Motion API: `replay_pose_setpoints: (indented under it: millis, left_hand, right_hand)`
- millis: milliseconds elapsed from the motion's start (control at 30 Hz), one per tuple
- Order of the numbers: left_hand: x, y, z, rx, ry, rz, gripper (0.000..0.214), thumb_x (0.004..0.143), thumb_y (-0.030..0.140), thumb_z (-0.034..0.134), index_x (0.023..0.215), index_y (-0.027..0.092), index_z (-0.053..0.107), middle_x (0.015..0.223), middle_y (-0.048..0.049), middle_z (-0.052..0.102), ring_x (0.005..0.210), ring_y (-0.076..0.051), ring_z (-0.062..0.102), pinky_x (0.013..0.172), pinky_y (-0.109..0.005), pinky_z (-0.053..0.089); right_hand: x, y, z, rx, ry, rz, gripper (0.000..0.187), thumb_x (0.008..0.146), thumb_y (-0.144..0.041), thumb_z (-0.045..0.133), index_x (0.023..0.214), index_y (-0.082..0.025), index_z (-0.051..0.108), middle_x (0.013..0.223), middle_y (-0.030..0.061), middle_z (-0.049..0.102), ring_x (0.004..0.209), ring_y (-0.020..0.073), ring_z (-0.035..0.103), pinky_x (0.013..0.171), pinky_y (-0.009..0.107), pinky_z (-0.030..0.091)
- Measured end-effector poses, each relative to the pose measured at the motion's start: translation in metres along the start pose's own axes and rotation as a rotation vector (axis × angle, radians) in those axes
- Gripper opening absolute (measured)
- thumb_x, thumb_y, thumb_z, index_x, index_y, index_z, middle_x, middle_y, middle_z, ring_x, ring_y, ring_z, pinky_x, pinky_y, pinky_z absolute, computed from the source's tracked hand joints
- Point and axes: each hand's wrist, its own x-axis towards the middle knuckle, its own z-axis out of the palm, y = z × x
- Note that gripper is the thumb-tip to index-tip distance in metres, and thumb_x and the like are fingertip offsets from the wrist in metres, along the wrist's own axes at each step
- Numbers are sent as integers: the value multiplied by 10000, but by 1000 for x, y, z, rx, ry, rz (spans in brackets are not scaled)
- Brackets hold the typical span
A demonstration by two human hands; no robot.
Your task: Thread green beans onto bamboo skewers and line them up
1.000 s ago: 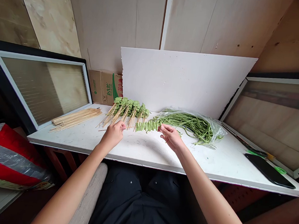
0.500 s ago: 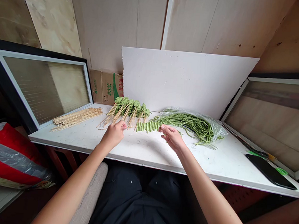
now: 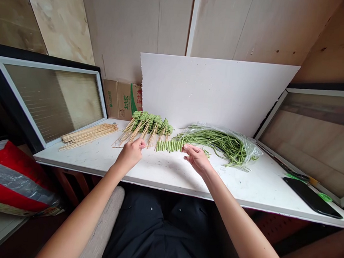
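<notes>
Clear bag: the clear plastic bag [image 3: 253,153] lies on the right half of the white table [image 3: 158,176], loosely draped round a heap of long green beans [image 3: 210,138]; some beans spill out at its left and front.
Carton: a printed cardboard carton [image 3: 122,100] stands at the back left, its right side cut off by the white board [image 3: 217,93]; what it holds cannot be seen.
Sack: a red and silver sack [image 3: 13,179] runs out of view at the left edge, contents hidden.
Bean skewer: the bean skewer [image 3: 170,146], a row of short green pieces side by side, spans the gap between the hands, level above the tabletop.
Hard to make out: the stick shows only faintly near the left fingers, and the right fingers cover the row's right end.
Left hand: the left hand [image 3: 131,153], back upward, has thumb and fingers pinched together on the stick's bare end.
Right hand: the right hand [image 3: 197,157] clamps the row's right end between thumb and forefinger, lower fingers curled beneath.
Forearms: both slant inward from the lower corners.
Behind the hands: loaded skewers [image 3: 151,123] lie piled, with bare sticks [image 3: 88,137] farther left.
</notes>
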Motion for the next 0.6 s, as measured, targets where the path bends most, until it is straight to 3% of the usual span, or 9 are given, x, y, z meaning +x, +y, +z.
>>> replay_pose_setpoints:
  millis: [600]
  left_hand:
    - [-1,-7,2,8,-46,-7,253,860,32,516,914,222,673,910,-80,793,932,-270,777,748,-307,567]
  right_hand:
    - [-2,0,3,-1,27,-22,352,639,-504,988,790,-227,833,907,57,709,855,185,578,699,320,482]
